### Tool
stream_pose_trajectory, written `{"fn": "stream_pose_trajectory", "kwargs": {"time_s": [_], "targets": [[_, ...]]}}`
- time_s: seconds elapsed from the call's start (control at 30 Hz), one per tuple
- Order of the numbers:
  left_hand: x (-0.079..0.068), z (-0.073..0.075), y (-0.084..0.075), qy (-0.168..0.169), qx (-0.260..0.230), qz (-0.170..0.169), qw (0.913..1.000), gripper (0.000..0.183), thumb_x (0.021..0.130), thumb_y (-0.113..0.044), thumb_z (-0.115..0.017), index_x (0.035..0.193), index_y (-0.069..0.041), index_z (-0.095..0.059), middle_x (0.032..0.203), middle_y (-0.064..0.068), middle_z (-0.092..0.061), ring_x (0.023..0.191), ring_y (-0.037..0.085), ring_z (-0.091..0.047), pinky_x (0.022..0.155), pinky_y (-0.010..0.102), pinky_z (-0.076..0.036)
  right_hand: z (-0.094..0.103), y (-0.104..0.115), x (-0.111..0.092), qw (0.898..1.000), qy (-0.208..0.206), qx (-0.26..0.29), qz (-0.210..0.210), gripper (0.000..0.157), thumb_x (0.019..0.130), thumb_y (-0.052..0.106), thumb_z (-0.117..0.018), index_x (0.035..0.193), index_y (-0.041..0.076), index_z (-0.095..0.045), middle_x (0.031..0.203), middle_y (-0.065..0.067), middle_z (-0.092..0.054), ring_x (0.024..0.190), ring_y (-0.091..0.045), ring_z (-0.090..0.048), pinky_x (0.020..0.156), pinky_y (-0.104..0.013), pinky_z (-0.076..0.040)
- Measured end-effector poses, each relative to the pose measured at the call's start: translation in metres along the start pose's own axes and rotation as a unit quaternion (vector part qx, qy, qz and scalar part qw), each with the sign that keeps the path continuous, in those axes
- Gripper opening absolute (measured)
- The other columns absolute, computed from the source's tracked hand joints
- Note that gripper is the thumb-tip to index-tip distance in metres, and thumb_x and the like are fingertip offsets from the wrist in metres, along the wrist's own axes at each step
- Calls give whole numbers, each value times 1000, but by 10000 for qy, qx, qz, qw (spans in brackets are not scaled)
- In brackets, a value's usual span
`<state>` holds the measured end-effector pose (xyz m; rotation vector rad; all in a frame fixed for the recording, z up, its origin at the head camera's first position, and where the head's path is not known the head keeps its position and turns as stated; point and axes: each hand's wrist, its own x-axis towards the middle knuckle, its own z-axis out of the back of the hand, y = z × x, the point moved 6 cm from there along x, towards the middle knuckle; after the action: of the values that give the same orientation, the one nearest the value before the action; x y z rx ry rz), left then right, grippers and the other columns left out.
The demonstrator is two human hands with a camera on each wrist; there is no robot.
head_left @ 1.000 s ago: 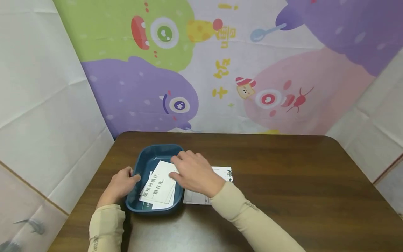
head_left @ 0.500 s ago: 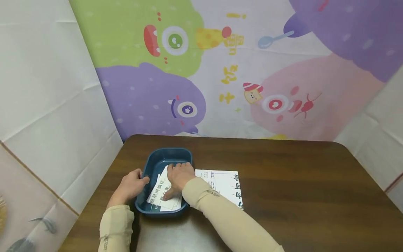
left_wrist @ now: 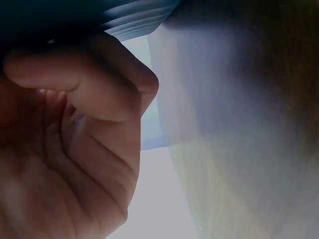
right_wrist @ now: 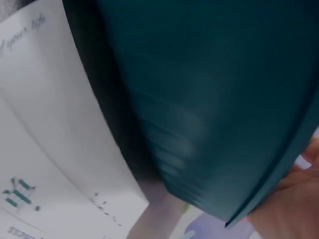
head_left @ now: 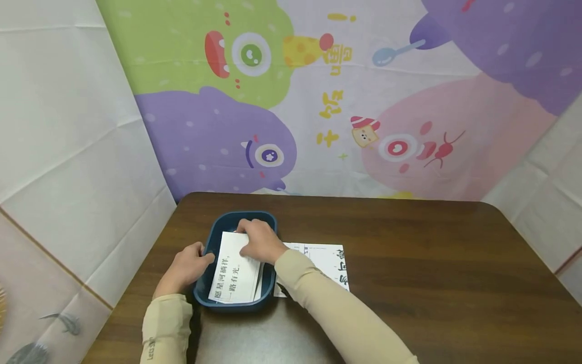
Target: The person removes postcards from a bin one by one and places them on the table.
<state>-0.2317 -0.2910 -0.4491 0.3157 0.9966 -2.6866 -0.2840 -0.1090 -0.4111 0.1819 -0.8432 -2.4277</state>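
Note:
A dark blue-green plastic tray stands at the left of the table, with several printed white cards inside. My left hand grips its left rim, thumb over the edge; the left wrist view shows the curled fingers under the ridged wall. In the tray, my right hand pinches the upper right edge of a white card with dark Chinese characters. Other cards peek out under its right side. In the right wrist view, part of the right hand shows past the tray rim.
Right of the tray lies a white printed sheet, partly under my right forearm. It shows large in the right wrist view as white paper beside the tray wall. A cartoon-print cloth hangs behind the brown table.
My right hand pressed down into the tray, then rose slightly with the top card, which has turned straighter and lies higher. The left hand stays on the rim.

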Motion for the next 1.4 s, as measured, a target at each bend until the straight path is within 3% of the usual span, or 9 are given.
{"fn": "stream_pose_trajectory", "kwargs": {"time_s": [0.13,0.33,0.47,0.73,0.9,1.07,1.17,1.23,1.4], "targets": [[0,0,0,-21,22,12,10000,23,99,-25,-48,95,-3,-49,82,11,-49,77,24,-53,59,30,-41,1,-3,-2,9994,-160,277,98,34,88,7,-75,119,12,-62,110,-7,-71,86,-12,-61,69,-19,-52],[-2,1,-1,0,5,46,10000,22,99,-25,-49,96,-3,-50,82,11,-50,77,23,-53,59,30,-42,-8,4,-7,9943,-27,-985,396,31,89,15,-75,119,16,-68,113,-2,-66,98,-15,-54,85,-26,-52],[-1,-1,-2,-9,6,42,10000,22,99,-25,-49,96,-3,-50,82,10,-49,76,23,-53,59,30,-41,-6,6,-10,9904,-198,-1205,648,28,90,14,-72,118,18,-71,113,0,-74,98,-16,-58,86,-29,-50],[1,-3,-1,4,128,-101,9999,23,100,-25,-50,91,-4,-49,77,9,-47,72,22,-50,58,30,-40,11,15,-33,9947,-151,66,1017,32,97,17,-68,129,20,-71,130,2,-71,107,-6,-65,87,-19,-54],[2,-1,-1,-28,177,-210,9996,22,101,-22,-48,88,-5,-48,75,9,-44,69,22,-48,57,30,-38,12,28,-56,9894,336,34,1413,57,100,9,-58,153,24,-47,141,-3,-63,83,-6,-58,65,-15,-48],[2,-1,2,-43,88,-177,9998,22,101,-23,-49,88,-5,-47,75,8,-43,69,21,-47,57,31,-37,21,26,-71,9900,-479,496,1232,66,97,3,-58,157,18,-36,132,-7,-64,103,-10,-64,89,-22,-55],[1,-3,1,-34,58,-141,9999,22,100,-24,-51,89,-5,-47,77,7,-44,71,21,-48,58,31,-38,47,10,-82,9707,-1495,1708,794,56,95,3,-64,146,16,-44,112,-8,-72,94,-14,-70,81,-27,-59],[0,-3,0,-24,48,-122,9999,22,100,-24,-51,90,-5,-48,78,8,-46,73,22,-50,58,31,-39,71,-9,-91,9437,-2100,2517,448,50,93,1,-66,137,15,-49,92,-7,-71,74,-17,-68,61,-28,-57],[-1,0,-2,-54,102,-142,9998,22,100,-24,-50,91,-4,-48,81,9,-48,77,24,-52,60,31,-40,124,-79,-118,8756,-2968,3781,-483,44,92,-3,-64,130,11,-47,85,-11,-66,52,-18,-58,43,-31,-50]]}}
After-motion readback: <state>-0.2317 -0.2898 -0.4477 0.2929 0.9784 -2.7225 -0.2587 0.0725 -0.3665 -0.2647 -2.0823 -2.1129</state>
